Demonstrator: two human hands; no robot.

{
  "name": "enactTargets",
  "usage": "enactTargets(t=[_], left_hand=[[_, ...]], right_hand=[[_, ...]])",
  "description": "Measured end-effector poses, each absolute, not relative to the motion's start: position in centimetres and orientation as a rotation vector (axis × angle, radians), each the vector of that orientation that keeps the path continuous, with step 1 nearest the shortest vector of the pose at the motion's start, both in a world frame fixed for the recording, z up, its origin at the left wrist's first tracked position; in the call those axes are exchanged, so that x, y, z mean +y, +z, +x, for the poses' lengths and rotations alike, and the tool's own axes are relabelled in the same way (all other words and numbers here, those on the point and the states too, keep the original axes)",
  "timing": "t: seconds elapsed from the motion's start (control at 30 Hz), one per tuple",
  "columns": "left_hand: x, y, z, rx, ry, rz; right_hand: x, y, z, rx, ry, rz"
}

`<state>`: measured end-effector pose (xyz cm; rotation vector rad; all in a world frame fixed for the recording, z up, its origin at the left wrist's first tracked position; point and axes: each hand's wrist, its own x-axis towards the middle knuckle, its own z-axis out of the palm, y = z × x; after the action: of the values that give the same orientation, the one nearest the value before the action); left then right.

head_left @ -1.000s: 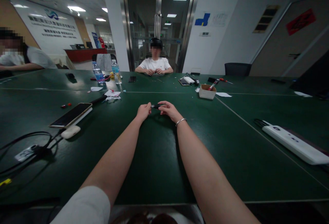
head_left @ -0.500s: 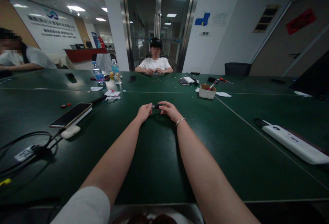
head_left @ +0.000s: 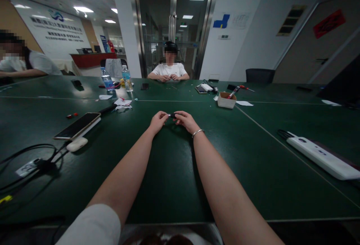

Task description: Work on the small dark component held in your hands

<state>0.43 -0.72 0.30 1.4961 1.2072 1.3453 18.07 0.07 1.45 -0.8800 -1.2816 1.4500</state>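
Observation:
Out over the middle of the green table (head_left: 174,170), my two hands meet at a small black piece with a silver end (head_left: 172,115). Its kind is too small to make out. My right hand (head_left: 186,121) pinches the black part between thumb and fingers, a silver bracelet round its wrist. At the silver end, my left hand (head_left: 158,122) has its thumb and fingers closed. What lies inside the left fingertips is mostly hidden.
To the left lie a phone (head_left: 78,126), a white rounded device (head_left: 77,144) and black cables (head_left: 46,164). A small box (head_left: 226,100) stands ahead right, a long white device (head_left: 323,157) at right. Bottles (head_left: 127,78) stand far left. A person (head_left: 168,70) sits opposite.
The fingers of my left hand have shifted slightly left and up along the piece, and a little more of its silver end shows. My right hand stays nearly still.

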Motion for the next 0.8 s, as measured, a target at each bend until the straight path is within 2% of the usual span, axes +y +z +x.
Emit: enactTargets(t=[0.8], left_hand=[[-1.04, 1.03, 0.55, 1.187, 1.321, 1.421]], right_hand=[[0.11, 1.41, 18.12, -1.293, 1.455, -0.89]])
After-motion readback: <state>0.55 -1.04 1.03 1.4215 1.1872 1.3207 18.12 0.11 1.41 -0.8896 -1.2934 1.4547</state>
